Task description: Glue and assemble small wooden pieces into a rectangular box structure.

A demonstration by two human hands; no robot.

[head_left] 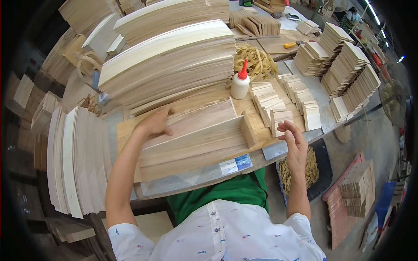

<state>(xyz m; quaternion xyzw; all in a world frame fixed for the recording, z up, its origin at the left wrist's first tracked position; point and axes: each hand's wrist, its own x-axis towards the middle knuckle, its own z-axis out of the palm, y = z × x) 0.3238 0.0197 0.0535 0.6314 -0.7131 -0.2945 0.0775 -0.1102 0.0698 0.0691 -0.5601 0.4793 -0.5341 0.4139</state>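
Note:
In front of me lies a shallow wooden tray-like assembly: a long thin board stands on edge, and a short end piece stands at its right end. Another flat board lies behind it. My left hand rests over the left end of these boards, thumb and fingers apart. My right hand is raised beside a row of small wooden pieces, its fingers loosely bent and thumb apart, in front of the nearest small piece. Nothing shows in its grasp.
A white glue bottle with red nozzle stands behind the boards. Tall stacks of long boards rise beyond and at left. Rubber bands lie in a heap. More small pieces are stacked right; a bin sits below.

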